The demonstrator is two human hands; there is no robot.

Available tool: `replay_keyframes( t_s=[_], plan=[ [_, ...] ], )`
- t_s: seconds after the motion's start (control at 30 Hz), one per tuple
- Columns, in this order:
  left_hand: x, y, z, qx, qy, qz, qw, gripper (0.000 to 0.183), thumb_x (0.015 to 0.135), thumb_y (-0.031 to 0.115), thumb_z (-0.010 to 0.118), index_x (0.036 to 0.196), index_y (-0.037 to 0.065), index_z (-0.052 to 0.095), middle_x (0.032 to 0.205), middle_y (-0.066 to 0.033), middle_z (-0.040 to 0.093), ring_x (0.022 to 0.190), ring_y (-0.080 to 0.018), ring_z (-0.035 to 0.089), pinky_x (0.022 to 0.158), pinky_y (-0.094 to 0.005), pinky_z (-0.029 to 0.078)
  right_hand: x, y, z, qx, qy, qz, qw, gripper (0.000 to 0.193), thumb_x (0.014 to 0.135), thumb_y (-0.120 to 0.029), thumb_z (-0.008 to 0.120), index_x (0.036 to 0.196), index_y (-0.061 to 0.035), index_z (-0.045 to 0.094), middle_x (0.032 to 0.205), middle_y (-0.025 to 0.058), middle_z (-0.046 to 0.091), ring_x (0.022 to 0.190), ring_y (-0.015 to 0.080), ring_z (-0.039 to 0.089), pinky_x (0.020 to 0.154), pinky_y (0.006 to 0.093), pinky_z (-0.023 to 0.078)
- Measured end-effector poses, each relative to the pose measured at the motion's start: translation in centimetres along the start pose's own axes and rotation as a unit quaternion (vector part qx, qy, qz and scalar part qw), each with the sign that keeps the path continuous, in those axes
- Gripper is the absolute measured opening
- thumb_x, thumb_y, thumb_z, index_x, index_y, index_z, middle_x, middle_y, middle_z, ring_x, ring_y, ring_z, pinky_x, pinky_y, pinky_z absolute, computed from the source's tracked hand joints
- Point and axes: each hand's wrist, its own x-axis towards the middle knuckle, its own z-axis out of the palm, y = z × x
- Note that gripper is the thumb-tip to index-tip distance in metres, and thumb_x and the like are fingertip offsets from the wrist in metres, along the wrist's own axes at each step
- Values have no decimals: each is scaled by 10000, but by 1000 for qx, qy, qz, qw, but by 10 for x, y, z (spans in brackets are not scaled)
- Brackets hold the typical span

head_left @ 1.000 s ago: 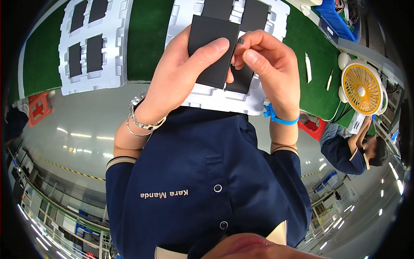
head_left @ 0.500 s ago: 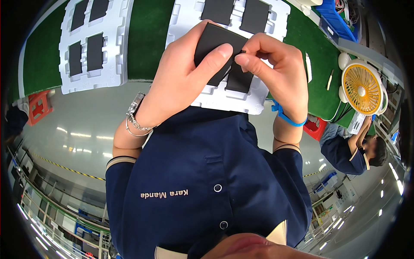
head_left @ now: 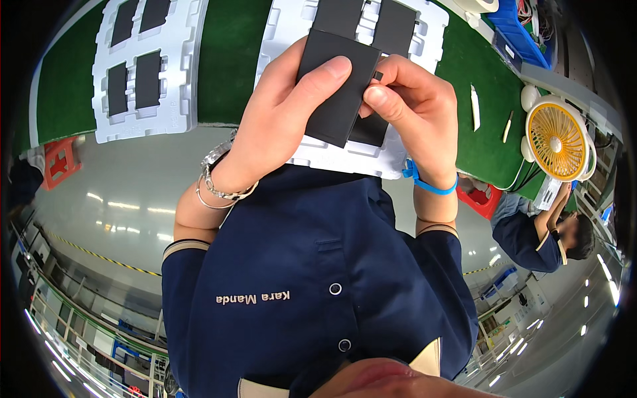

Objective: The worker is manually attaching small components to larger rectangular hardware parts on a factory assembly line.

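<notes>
My left hand [head_left: 282, 106] grips a flat black battery pack [head_left: 335, 123], its thumb lying across the broad face and its fingers hidden behind. From the pack's right edge a small black tab [head_left: 378, 75] sticks out. My right hand [head_left: 421, 106] is closed in a pinch there, thumb and forefinger on either side of the tab. Under both hands lies a white moulded tray [head_left: 298, 154]. Similar black packs [head_left: 396, 30] rest in its pockets, one partly covered by the held pack.
On the green bench [head_left: 225, 63], a second white tray [head_left: 178, 79] with several black packs lies to the left. To the right are a white slim tool [head_left: 475, 109], a thin pen-like tool [head_left: 507, 127], a yellow-and-white fan [head_left: 556, 138] and a blue bin [head_left: 524, 33]. Another person [head_left: 531, 239] works farther right.
The held pack has turned more face-on, its lower corner now lower, with the tab showing more plainly. My right hand has shifted slightly left, staying at the pack's right edge.
</notes>
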Motion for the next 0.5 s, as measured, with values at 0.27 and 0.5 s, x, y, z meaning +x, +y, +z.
replay_keyframes(
  t_s=[0.27,0.5],
  plan=[
    [-2,0,1,154,11,73,985,262,968,208,525,1114,-8,548,881,-45,637,767,-91,594,712,-250,487,-3,0,0,-113,19,-59,992,138,860,-99,689,815,20,636,716,42,638,660,92,590,614,222,466],
    [1,1,8,-59,88,-53,993,277,980,205,468,1151,-4,530,880,-42,615,750,-89,564,713,-228,459,-3,2,-19,-50,20,-63,997,108,881,-82,654,844,20,652,759,60,653,707,100,611,678,242,485]
  ],
)
